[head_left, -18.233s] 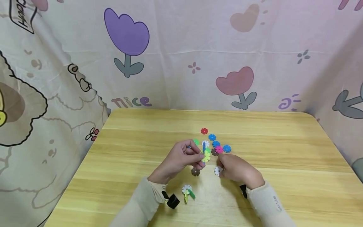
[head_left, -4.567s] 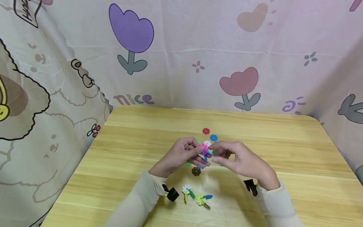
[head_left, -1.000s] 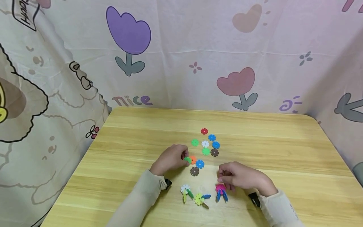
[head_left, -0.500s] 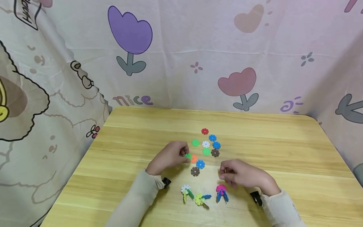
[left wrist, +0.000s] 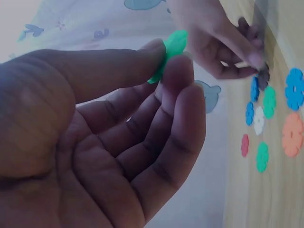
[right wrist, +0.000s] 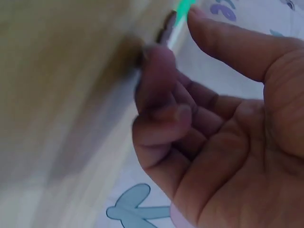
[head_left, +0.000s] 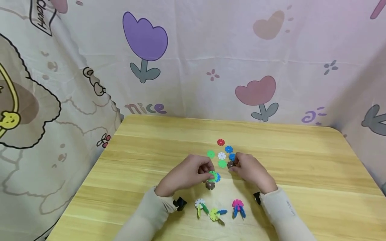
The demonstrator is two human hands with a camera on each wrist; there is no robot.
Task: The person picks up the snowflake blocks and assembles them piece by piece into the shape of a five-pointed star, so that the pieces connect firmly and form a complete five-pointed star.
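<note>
My left hand point(head_left: 188, 174) pinches a green notched plastic disc point(left wrist: 175, 47) between thumb and index finger, raised over the table. Under it in the head view lie a blue disc point(head_left: 218, 177) and a brown disc point(head_left: 210, 185). An orange disc point(left wrist: 292, 134) shows in the left wrist view but is hidden by the left hand in the head view. My right hand point(head_left: 253, 170) is down at another brown disc point(head_left: 230, 164), thumb and index on either side of it. In the right wrist view a gap shows between its thumb and index fingertips point(right wrist: 159, 61).
Nearer the body stand three joined pieces: a white disc point(head_left: 199, 203) with yellow and green, a yellow disc point(head_left: 213, 214) with blue and brown, and a pink disc point(head_left: 238, 204) with two blue. Loose red point(head_left: 221, 142), white point(head_left: 221, 155), green and blue discs lie farther back.
My left hand has lifted the green disc from beside the orange one and moved right. My right hand has gone from above the pink piece to the far brown disc. Earlier, the three pieces were joined.
</note>
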